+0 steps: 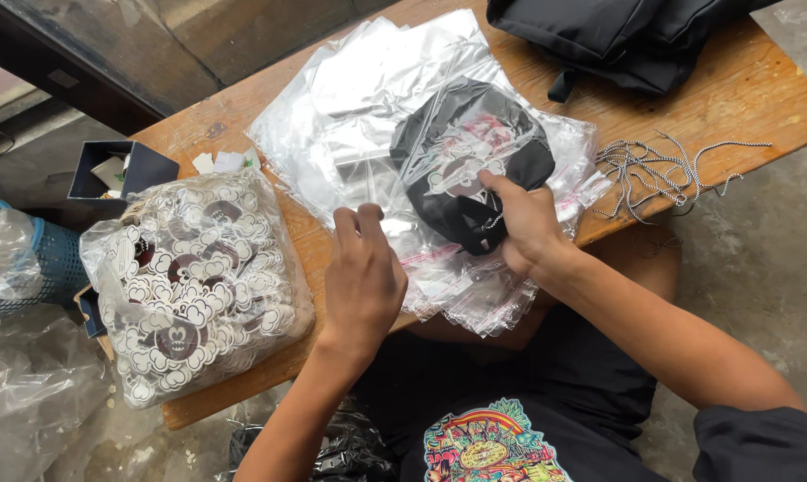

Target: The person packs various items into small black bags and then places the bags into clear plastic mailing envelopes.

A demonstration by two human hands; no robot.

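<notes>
**Both hands on bagged black pouch**

Right hand (pixel 527 223) fingers curled shut, pinching the black pouch (pixel 470 161) edge; pouch sits just past the fingertips, seemingly half inside a clear bag. Left hand (pixel 361 277) fingers bent, tips pressing the bag stack (pixel 350 98), grip unclear. Sticker bag (pixel 194 286) well left of left fingers. Ball chains (pixel 653 170) right of right fingers. All on wooden table (pixel 743 89).

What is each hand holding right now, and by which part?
The right hand grips the black folded fabric item in a clear plastic bag at its lower edge. The left hand pinches the edge of a clear plastic bag on the stack.
</notes>
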